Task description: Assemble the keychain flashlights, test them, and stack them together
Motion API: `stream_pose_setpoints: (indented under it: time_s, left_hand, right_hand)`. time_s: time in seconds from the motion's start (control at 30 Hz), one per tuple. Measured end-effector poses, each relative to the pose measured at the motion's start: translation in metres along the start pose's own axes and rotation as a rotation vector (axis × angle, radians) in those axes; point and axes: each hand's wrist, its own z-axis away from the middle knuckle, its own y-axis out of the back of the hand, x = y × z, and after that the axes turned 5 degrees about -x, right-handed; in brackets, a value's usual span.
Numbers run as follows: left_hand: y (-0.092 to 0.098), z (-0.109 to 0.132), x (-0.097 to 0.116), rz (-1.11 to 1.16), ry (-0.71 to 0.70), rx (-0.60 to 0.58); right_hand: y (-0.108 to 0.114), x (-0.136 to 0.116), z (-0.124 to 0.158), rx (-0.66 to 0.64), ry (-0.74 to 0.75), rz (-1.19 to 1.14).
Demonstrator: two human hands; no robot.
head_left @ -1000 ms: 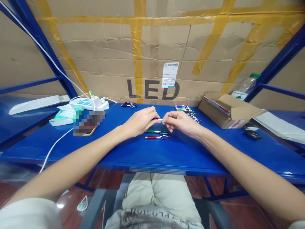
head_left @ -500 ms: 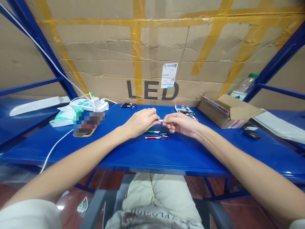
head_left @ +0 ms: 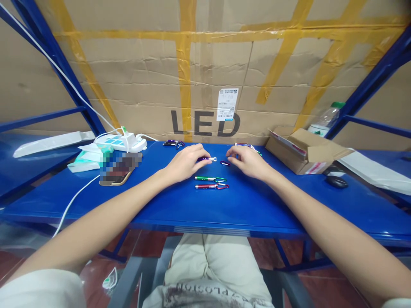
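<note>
My left hand (head_left: 189, 163) has thumb and fingers around a purple penlight (head_left: 208, 159); its silver end points right, and the rest is partly hidden by the fingers. Just right of that end lies a small dark purple carabiner clip (head_left: 225, 163) on the blue table. My right hand (head_left: 248, 161) hovers beside the clip, fingers apart, holding nothing. In front of both hands a green penlight (head_left: 205, 179) and a red penlight (head_left: 207, 186) lie side by side, each with a carabiner at its right end.
Behind my right hand is a row of penlights (head_left: 241, 144), partly covered. Dark penlights (head_left: 173, 143) lie at the back left. A phone (head_left: 120, 169) and a power strip (head_left: 128, 141) are on the left. An opened cardboard box (head_left: 308, 149) and a black mouse (head_left: 336, 182) sit right.
My hands have moved apart: the right one has let go and shifted right, opening its fingers. A purple carabiner now shows on the table between them. The left hand stays at the penlight.
</note>
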Motion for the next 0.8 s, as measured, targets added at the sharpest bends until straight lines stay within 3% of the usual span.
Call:
stream_pose_setpoints:
  time_s: [0.2, 0.67, 0.8]
  left_hand:
    - [0.0, 0.0, 0.0, -0.021, 0.01, -0.062]
    - [-0.001, 0.0, 0.001, -0.036, 0.021, -0.089]
    - [0.0, 0.0, 0.001, -0.03, 0.0, -0.059]
  right_hand:
    - [-0.011, 0.003, 0.002, -0.149, 0.039, 0.125]
    - [-0.013, 0.002, 0.006, -0.246, -0.007, 0.177]
    - [-0.009, -0.005, 0.008, -0.231, -0.03, 0.071]
